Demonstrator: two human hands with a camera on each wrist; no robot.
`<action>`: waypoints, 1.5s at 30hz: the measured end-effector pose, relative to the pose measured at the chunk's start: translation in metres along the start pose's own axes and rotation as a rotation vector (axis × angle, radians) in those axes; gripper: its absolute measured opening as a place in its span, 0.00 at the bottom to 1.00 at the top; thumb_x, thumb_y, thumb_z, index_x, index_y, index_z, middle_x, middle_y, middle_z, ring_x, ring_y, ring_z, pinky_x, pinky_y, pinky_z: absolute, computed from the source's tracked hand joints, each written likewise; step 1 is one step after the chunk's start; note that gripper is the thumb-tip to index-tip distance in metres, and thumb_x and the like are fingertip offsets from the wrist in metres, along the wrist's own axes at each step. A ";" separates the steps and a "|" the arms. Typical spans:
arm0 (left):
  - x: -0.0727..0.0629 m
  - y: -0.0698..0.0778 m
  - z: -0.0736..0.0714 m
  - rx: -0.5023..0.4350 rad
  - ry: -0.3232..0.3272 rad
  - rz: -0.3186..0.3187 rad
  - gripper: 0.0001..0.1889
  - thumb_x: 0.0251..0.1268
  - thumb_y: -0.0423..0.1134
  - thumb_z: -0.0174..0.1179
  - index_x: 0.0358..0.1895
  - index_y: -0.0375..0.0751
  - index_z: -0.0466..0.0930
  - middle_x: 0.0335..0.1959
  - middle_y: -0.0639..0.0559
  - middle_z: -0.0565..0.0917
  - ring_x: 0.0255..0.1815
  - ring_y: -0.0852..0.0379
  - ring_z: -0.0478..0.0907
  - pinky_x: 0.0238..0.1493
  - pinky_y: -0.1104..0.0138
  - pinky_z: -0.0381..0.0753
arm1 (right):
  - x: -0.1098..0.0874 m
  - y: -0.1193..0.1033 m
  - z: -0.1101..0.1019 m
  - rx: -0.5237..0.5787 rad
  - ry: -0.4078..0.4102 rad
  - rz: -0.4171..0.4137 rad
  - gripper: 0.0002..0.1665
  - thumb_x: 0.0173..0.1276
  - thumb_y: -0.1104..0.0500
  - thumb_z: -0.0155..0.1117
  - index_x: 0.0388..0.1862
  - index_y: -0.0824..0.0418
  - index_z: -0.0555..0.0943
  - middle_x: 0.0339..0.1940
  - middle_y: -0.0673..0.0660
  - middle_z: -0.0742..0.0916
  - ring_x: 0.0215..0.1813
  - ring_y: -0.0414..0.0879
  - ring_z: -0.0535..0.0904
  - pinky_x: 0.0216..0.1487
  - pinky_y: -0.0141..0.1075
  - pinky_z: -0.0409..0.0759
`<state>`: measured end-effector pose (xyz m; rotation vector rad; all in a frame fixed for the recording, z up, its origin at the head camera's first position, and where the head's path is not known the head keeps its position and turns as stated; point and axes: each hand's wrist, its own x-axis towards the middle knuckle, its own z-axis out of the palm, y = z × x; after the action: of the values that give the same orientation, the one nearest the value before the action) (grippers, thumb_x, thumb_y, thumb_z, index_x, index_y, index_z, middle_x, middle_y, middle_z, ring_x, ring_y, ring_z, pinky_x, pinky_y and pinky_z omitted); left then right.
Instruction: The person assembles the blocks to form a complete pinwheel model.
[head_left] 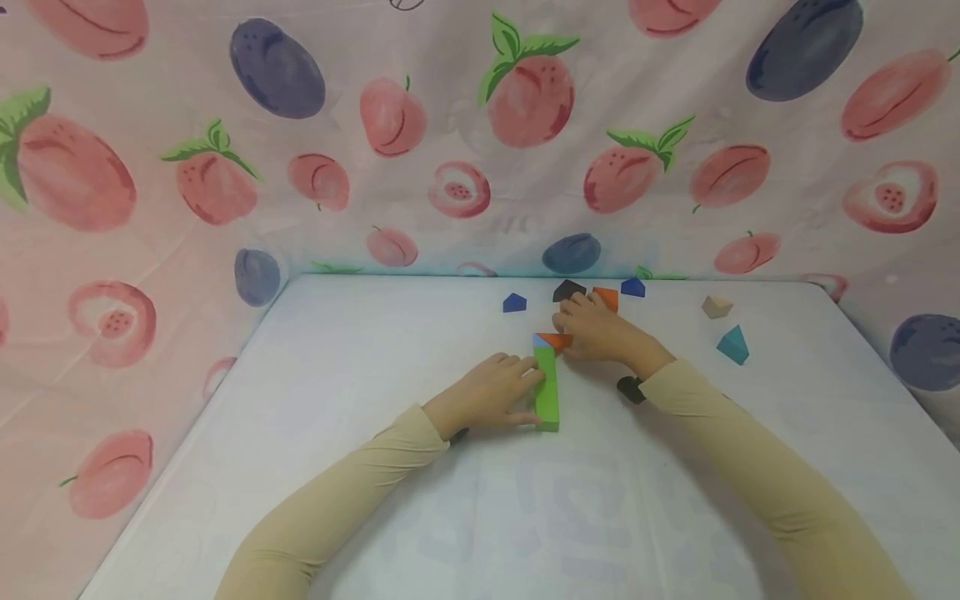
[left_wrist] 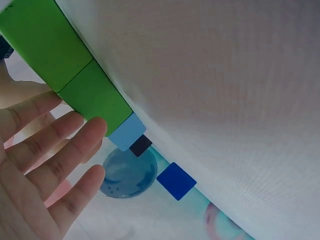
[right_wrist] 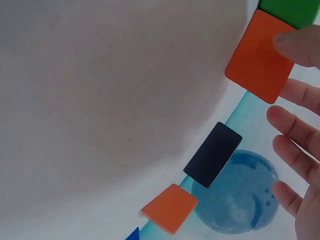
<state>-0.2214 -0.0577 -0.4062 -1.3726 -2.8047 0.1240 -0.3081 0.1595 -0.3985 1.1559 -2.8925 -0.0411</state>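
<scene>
Two green blocks [left_wrist: 97, 97] lie end to end in the left wrist view, forming one long green strip in the head view. My left hand [head_left: 491, 390] touches the strip's left side with spread, nearly straight fingers. A small light blue block [left_wrist: 128, 132] sits at the strip's far end. Beside it lies an orange triangular block [head_left: 555, 341], pointing right along the far end. My right hand [head_left: 600, 327] pinches this orange block, thumb on its near face [right_wrist: 260, 57] and index finger behind it.
Beyond the right hand stand a black block [head_left: 567, 289] and another orange block [head_left: 609, 297]. Two dark blue blocks, one left [head_left: 514, 303] and one right [head_left: 633, 288], flank them. A natural wood block [head_left: 717, 307] and a teal block [head_left: 733, 345] lie far right. A fruit-patterned cloth hangs behind the white table.
</scene>
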 end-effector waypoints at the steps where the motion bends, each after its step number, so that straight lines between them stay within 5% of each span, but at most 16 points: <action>1: 0.000 0.000 0.000 0.001 0.001 0.001 0.36 0.61 0.67 0.50 0.64 0.45 0.67 0.61 0.50 0.73 0.60 0.55 0.72 0.65 0.62 0.68 | 0.000 0.001 0.001 -0.003 -0.002 0.000 0.17 0.56 0.53 0.69 0.42 0.58 0.77 0.45 0.57 0.79 0.51 0.53 0.69 0.60 0.58 0.67; 17: 0.000 0.000 0.001 -0.010 0.009 0.001 0.35 0.60 0.67 0.51 0.63 0.46 0.67 0.61 0.50 0.73 0.59 0.54 0.72 0.64 0.62 0.68 | 0.007 0.001 -0.001 0.009 0.000 -0.018 0.15 0.58 0.53 0.70 0.41 0.56 0.80 0.46 0.59 0.81 0.55 0.57 0.71 0.63 0.65 0.62; 27: 0.000 0.000 0.001 0.000 0.016 0.005 0.35 0.61 0.66 0.51 0.63 0.45 0.68 0.59 0.51 0.74 0.57 0.55 0.73 0.63 0.62 0.69 | 0.010 0.000 0.000 0.020 -0.006 -0.049 0.25 0.57 0.54 0.70 0.54 0.53 0.77 0.52 0.58 0.81 0.58 0.56 0.71 0.63 0.63 0.63; 45: 0.001 -0.001 0.001 -0.015 0.004 -0.005 0.35 0.60 0.67 0.51 0.63 0.46 0.67 0.59 0.51 0.73 0.57 0.56 0.72 0.64 0.62 0.68 | 0.014 -0.007 0.000 0.024 -0.019 -0.062 0.24 0.56 0.58 0.70 0.54 0.53 0.78 0.49 0.57 0.84 0.56 0.55 0.72 0.61 0.59 0.66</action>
<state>-0.2223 -0.0576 -0.4068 -1.3675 -2.8115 0.0998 -0.3135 0.1449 -0.3982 1.2562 -2.8803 -0.0181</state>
